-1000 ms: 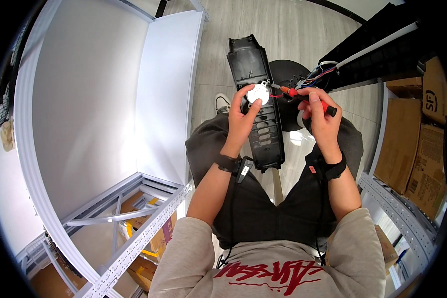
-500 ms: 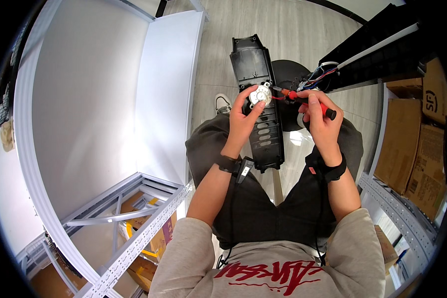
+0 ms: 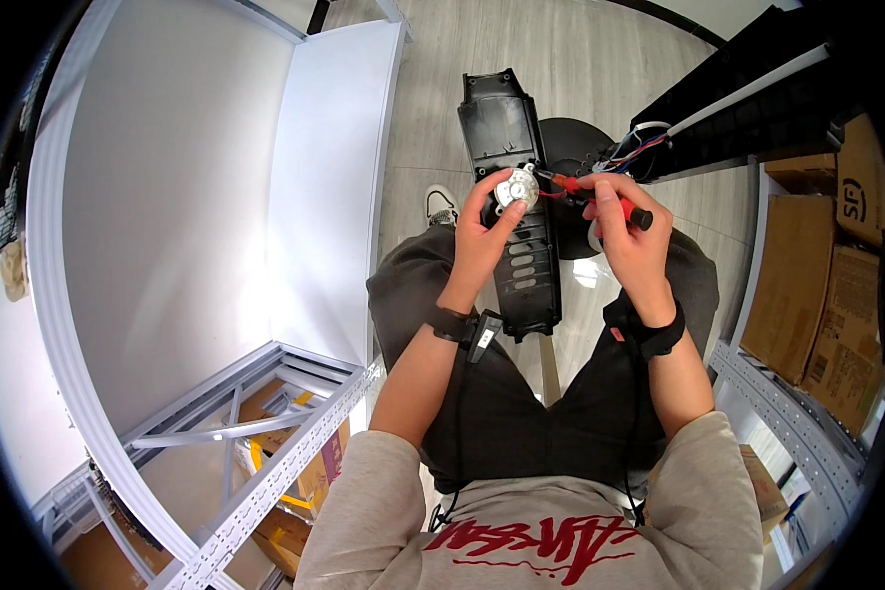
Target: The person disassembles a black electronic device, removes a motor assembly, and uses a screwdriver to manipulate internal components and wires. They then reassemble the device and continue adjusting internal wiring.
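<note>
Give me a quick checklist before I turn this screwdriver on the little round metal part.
1. Left hand grips the round silver metal part: ok.
2. Right hand grips the red-and-black screwdriver: ok.
3. Screwdriver tip reaches the part's edge: ok.
4. Tip seated in a screw head: cannot tell.
5. Long black slotted plastic housing rests on the lap: ok.
6. Loose coloured wires apart from the tool: ok.

A storeroom or workshop: grey metal shelving [image 3: 265,433] on both sides, stacked cardboard boxes [image 3: 806,295], pale floor tiles [image 3: 560,59].
</note>
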`<act>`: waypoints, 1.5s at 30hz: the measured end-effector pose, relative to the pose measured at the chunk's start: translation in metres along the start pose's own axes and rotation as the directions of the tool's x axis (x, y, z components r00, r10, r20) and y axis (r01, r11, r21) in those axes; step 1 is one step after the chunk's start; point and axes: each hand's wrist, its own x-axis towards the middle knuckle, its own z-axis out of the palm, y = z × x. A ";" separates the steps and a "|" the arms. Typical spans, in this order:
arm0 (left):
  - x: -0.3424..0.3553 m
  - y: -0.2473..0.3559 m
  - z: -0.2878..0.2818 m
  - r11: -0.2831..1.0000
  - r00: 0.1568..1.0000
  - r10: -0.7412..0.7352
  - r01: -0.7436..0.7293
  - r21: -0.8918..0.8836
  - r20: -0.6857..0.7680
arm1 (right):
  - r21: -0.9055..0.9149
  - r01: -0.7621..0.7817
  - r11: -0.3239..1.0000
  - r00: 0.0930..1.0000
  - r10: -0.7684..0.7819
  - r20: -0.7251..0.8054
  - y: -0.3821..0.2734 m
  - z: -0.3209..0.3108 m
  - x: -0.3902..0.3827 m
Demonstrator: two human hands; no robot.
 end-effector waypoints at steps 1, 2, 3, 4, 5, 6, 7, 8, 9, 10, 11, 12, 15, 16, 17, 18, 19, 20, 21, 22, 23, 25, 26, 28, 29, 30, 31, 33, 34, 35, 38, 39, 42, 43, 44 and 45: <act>0.000 0.000 0.000 1.000 1.000 0.002 -0.002 0.002 0.004 | -0.008 0.013 1.000 1.000 -0.013 0.010 -0.001 0.000 0.001; 0.001 -0.001 0.000 1.000 1.000 0.007 -0.007 0.019 0.006 | -0.009 0.046 0.999 0.999 -0.046 0.010 -0.003 0.002 0.003; 0.001 -0.003 0.000 0.999 1.000 0.012 -0.012 0.037 0.007 | -0.010 0.079 0.997 0.997 -0.079 0.010 -0.005 0.005 0.004; 0.001 -0.005 0.001 0.998 1.000 0.017 -0.017 0.055 0.008 | -0.011 0.113 0.994 0.994 -0.113 0.011 -0.006 0.005 0.006; 0.001 -0.007 0.000 0.999 1.000 0.012 -0.013 0.050 0.009 | -0.041 0.112 0.993 0.993 -0.110 0.030 -0.008 0.004 0.007; 0.001 -0.007 0.000 0.999 1.000 0.007 -0.008 0.047 0.009 | -0.069 0.111 0.991 0.993 -0.107 0.050 -0.011 0.003 0.008; 0.001 -0.007 0.000 0.999 1.000 0.002 -0.003 0.043 0.009 | -0.098 0.110 0.989 0.992 -0.103 0.070 -0.013 0.002 0.009; 0.000 -0.007 0.000 0.999 1.000 0.000 -0.001 0.040 0.011 | -0.160 0.210 0.965 0.977 -0.203 0.059 -0.012 0.002 0.011; 0.000 -0.006 0.000 0.999 1.000 -0.001 0.001 0.036 0.013 | -0.223 0.305 0.926 0.952 -0.301 0.054 -0.010 0.001 0.014; 0.000 -0.005 0.000 0.999 1.000 -0.003 0.003 0.032 0.016 | -0.285 0.394 0.874 0.917 -0.395 0.056 -0.008 0.000 0.017; 0.000 -0.005 0.000 0.999 1.000 0.010 -0.012 0.050 0.022 | -0.283 0.419 0.863 0.903 -0.428 0.033 -0.007 0.001 0.020; 0.001 -0.005 0.000 0.998 0.999 0.025 -0.027 0.065 0.030 | -0.283 0.444 0.850 0.887 -0.461 0.009 -0.006 0.003 0.023; 0.000 -0.004 0.000 0.995 0.997 0.038 -0.043 0.088 0.063 | -0.144 0.292 0.945 0.954 -0.300 -0.032 -0.009 0.007 0.022; -0.001 -0.004 0.000 0.995 0.997 0.037 -0.044 0.091 0.075 | -0.074 0.195 0.978 0.980 -0.197 -0.028 -0.011 0.008 0.022; -0.001 -0.003 0.000 0.996 0.997 0.033 -0.039 0.083 0.071 | -0.039 0.172 0.984 0.985 -0.172 -0.001 -0.011 0.010 0.021; -0.001 -0.003 0.000 0.997 0.997 0.030 -0.035 0.073 0.065 | 0.000 0.189 0.982 0.982 -0.189 -0.008 -0.010 0.011 0.020; -0.001 -0.002 0.001 0.998 0.998 0.027 -0.031 0.064 0.059 | 0.039 0.206 0.978 0.979 -0.205 -0.015 -0.009 0.012 0.018; -0.001 -0.002 0.001 0.998 0.998 0.023 -0.026 0.054 0.059 | 0.078 0.223 0.972 0.975 -0.222 -0.022 -0.009 0.013 0.018; -0.001 -0.002 0.001 0.999 0.998 0.019 -0.021 0.047 0.056 | 0.057 0.230 0.972 0.973 -0.230 -0.010 -0.008 0.012 0.017; -0.001 -0.002 0.000 0.999 0.999 0.014 -0.016 0.040 0.053 | 0.036 0.237 0.971 0.971 -0.238 0.003 -0.006 0.011 0.018; -0.001 -0.002 0.000 0.999 0.999 0.014 -0.015 0.029 0.049 | 0.016 0.245 0.969 0.969 -0.246 0.016 -0.005 0.010 0.018; -0.002 0.001 0.001 1.000 0.999 0.012 -0.013 0.017 0.045 | 0.019 0.255 0.967 0.967 -0.255 -0.014 -0.010 0.013 0.018; -0.003 0.000 0.000 1.000 0.999 0.011 -0.012 0.022 0.045 | 0.021 0.260 0.965 0.965 -0.260 -0.029 -0.012 0.016 0.018; -0.003 -0.001 -0.001 1.000 0.999 0.008 -0.010 0.026 0.052 | -0.104 0.373 0.922 0.926 -0.377 -0.029 -0.008 0.018 0.021; -0.003 -0.002 -0.001 1.000 0.999 0.008 -0.009 0.014 0.051 | -0.189 0.427 0.884 0.901 -0.435 0.002 -0.004 0.017 0.024; -0.003 -0.003 -0.001 1.000 0.999 0.008 -0.009 0.002 0.052 | -0.272 0.478 0.835 0.872 -0.488 0.037 -0.003 0.017 0.026; -0.002 -0.005 -0.001 1.000 0.999 0.009 -0.008 -0.009 0.053 | -0.299 0.481 0.824 0.868 -0.495 0.031 -0.003 0.018 0.027; -0.001 -0.008 -0.001 0.999 0.998 0.003 -0.001 -0.041 0.055 | -0.207 0.484 0.850 0.871 -0.491 0.017 -0.010 0.021 0.024; 0.000 -0.009 -0.001 0.998 0.998 0.000 0.003 -0.056 0.056 | -0.160 0.483 0.861 0.873 -0.488 0.010 -0.013 0.023 0.023; 0.000 -0.010 -0.002 0.998 0.999 0.006 -0.003 -0.055 0.050 | -0.140 0.489 0.861 0.870 -0.493 0.013 -0.013 0.023 0.023; -0.001 -0.009 -0.001 0.997 0.999 -0.012 0.015 -0.073 0.036 | -0.145 0.506 0.851 0.861 -0.509 0.015 -0.005 0.019 0.021; -0.001 -0.008 -0.001 0.995 0.999 -0.038 0.041 -0.091 0.035 | -0.189 0.514 0.837 0.853 -0.521 0.011 -0.001 0.016 0.022; -0.001 -0.008 -0.002 0.998 0.999 -0.025 0.027 -0.050 0.035 | -0.283 0.556 0.781 0.817 -0.576 0.017 0.002 0.010 0.023; -0.001 -0.008 -0.002 1.000 0.999 -0.005 0.006 -0.020 0.036 | -0.307 0.573 0.759 0.802 -0.597 0.022 0.002 0.009 0.024; -0.001 -0.009 -0.001 1.000 0.999 -0.011 0.012 -0.026 0.035 | -0.269 0.566 0.779 0.810 -0.586 0.007 -0.001 0.010 0.026; -0.001 -0.009 -0.001 0.999 0.999 -0.016 0.017 -0.032 0.035 | -0.231 0.559 0.796 0.817 -0.576 -0.008 -0.006 0.012 0.027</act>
